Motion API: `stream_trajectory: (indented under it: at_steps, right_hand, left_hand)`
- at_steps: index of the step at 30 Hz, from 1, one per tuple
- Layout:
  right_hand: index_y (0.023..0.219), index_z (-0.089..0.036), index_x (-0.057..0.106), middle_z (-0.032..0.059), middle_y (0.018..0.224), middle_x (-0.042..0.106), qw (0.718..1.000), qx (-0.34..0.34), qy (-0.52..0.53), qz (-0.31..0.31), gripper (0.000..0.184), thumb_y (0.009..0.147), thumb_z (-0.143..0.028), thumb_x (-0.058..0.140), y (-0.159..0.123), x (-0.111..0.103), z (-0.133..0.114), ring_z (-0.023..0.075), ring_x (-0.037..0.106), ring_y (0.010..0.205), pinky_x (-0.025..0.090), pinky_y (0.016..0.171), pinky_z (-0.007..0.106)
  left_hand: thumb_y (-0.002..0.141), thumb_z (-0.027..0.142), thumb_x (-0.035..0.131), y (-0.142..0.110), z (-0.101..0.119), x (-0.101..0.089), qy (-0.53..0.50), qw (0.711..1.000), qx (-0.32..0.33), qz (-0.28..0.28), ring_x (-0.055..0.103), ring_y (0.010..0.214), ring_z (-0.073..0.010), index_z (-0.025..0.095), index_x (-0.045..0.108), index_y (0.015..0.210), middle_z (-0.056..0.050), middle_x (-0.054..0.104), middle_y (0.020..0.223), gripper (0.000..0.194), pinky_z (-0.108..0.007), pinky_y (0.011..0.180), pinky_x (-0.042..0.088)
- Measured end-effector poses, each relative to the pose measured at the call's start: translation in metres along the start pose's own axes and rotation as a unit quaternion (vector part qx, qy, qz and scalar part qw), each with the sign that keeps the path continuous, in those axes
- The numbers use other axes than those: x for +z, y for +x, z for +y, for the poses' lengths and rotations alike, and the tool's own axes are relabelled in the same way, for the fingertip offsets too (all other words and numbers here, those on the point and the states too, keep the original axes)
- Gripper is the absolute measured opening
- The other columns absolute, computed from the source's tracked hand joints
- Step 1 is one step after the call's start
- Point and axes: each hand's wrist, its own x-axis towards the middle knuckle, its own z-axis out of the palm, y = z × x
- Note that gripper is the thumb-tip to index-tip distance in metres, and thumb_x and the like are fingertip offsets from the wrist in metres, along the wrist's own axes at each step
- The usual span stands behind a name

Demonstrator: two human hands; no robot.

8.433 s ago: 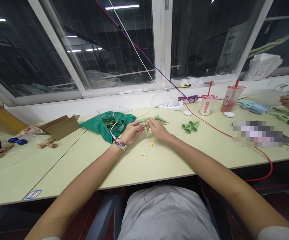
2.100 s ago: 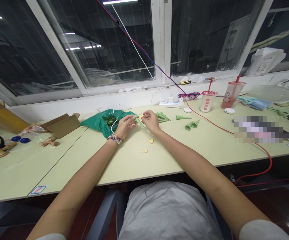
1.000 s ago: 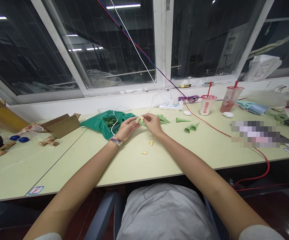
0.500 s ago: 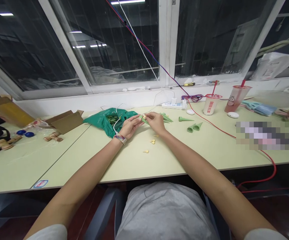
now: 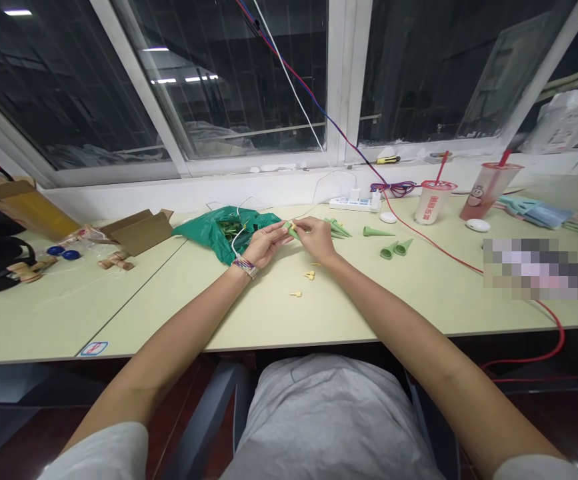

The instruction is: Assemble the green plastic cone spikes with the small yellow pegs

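My left hand [image 5: 266, 244] and my right hand [image 5: 316, 239] meet above the table, fingertips together on a small green plastic cone [image 5: 293, 232]. A tiny cream piece [image 5: 293, 227] shows at the cone's wide end, partly hidden by my fingers. Just beyond my right hand lie green cones [image 5: 337, 228], and several more [image 5: 389, 251] stand further right. Two small cream pegs [image 5: 309, 275] sit in front of my hands. A green plastic bag [image 5: 223, 233] with green parts inside lies behind my left hand.
A flattened cardboard box [image 5: 139, 232], wooden pieces [image 5: 116, 261] and blue caps [image 5: 63, 253] lie left. A power strip [image 5: 353, 204], a red cable [image 5: 443, 243] and two plastic cups [image 5: 436, 203] stand along the window side. A blurred patch covers something right.
The view has tilted and shifted, so the table sits lower. My hands have come closer together around the cone, which now shows less between my fingers.
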Motion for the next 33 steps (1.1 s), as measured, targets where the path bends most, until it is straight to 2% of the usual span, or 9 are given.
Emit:
stream_trajectory:
  at_steps: [9,15,19,22,23,25,28,30,33]
  right_hand:
    - [0.092,-0.017,0.082,0.0076,0.1,0.082,0.997,0.044,0.05,0.028,0.017,0.084,-0.018,0.067,-0.003,0.0,-0.002,0.023,0.077,0.09,0.061,0.088,0.037]
    - [0.094,-0.018,0.081,0.007,0.098,0.082,0.99,0.087,0.109,0.03,0.019,0.082,-0.026,0.071,-0.003,0.005,-0.003,0.0234,0.077,0.088,0.061,0.09,0.038]
    - [0.101,-0.018,0.08,0.0074,0.097,0.081,0.98,0.133,0.143,-0.023,0.026,0.085,-0.035,0.068,0.005,-0.001,0.0,0.022,0.076,0.089,0.061,0.082,0.035]
    - [0.108,-0.017,0.077,0.0065,0.085,0.078,0.974,0.188,0.109,-0.068,0.031,0.089,-0.036,0.061,0.01,-0.027,0.0,0.0196,0.072,0.077,0.057,0.066,0.03]
    - [0.102,-0.017,0.078,0.0056,0.079,0.077,0.974,0.185,0.072,-0.104,0.028,0.089,-0.035,0.062,0.009,-0.039,0.0,0.0185,0.069,0.072,0.055,0.063,0.029]
    - [0.085,-0.017,0.079,0.0041,0.075,0.074,0.969,0.122,-0.013,-0.213,0.022,0.085,-0.037,0.069,0.006,-0.066,-0.002,0.0166,0.065,0.07,0.051,0.064,0.028]
    - [0.08,-0.019,0.08,0.0036,0.077,0.074,0.956,0.068,-0.091,-0.27,0.02,0.079,-0.039,0.077,-0.004,-0.097,-0.006,0.0176,0.064,0.073,0.049,0.067,0.03]
    - [0.082,-0.019,0.08,0.004,0.079,0.075,0.948,0.065,-0.084,-0.3,0.018,0.078,-0.037,0.078,-0.01,-0.104,-0.007,0.0181,0.065,0.074,0.049,0.067,0.03]
    - [0.082,-0.02,0.079,0.0035,0.078,0.075,0.933,0.067,-0.064,-0.348,0.015,0.075,-0.032,0.08,-0.014,-0.101,-0.002,0.0175,0.064,0.07,0.048,0.064,0.029]
  left_hand:
    - [0.074,0.012,0.087,-0.003,-0.001,0.007,0.018,1.0,0.02,0.015,0.076,0.096,-0.0204,0.01,0.079,0.106,-0.013,0.08,0.108,0.033,-0.035,0.096,0.062]
    - [0.07,0.026,0.093,0.0,0.009,0.002,0.08,0.996,0.041,0.018,0.077,0.087,-0.0198,0.012,0.078,0.11,-0.012,0.08,0.101,0.045,-0.033,0.086,0.064]
    - [0.07,0.04,0.092,-0.004,0.014,0.002,0.135,0.989,0.053,0.023,0.077,0.082,-0.0214,0.013,0.076,0.116,-0.015,0.08,0.106,0.055,-0.03,0.071,0.062]
    - [0.071,0.045,0.091,-0.008,0.014,0.004,0.15,0.987,0.057,0.02,0.077,0.08,-0.02,0.014,0.076,0.115,-0.016,0.078,0.114,0.056,-0.027,0.067,0.059]
    - [0.07,0.045,0.091,-0.009,0.013,0.005,0.153,0.986,0.06,0.019,0.076,0.08,-0.0194,0.015,0.076,0.114,-0.016,0.078,0.114,0.056,-0.027,0.067,0.058]
    - [0.069,0.045,0.092,-0.01,0.012,0.006,0.156,0.985,0.065,0.014,0.075,0.08,-0.0188,0.015,0.076,0.112,-0.015,0.078,0.114,0.054,-0.028,0.069,0.058]
    - [0.069,0.044,0.092,-0.01,0.009,0.007,0.159,0.985,0.066,0.003,0.074,0.082,-0.019,0.015,0.077,0.111,-0.014,0.078,0.111,0.053,-0.029,0.073,0.058]
    - [0.068,0.044,0.093,-0.01,0.007,0.006,0.155,0.986,0.065,0.002,0.074,0.084,-0.0196,0.015,0.077,0.11,-0.013,0.078,0.107,0.054,-0.032,0.079,0.058]
    - [0.067,0.043,0.094,-0.01,0.005,0.004,0.151,0.986,0.064,0.003,0.074,0.086,-0.02,0.016,0.076,0.11,-0.011,0.078,0.104,0.054,-0.034,0.083,0.058]
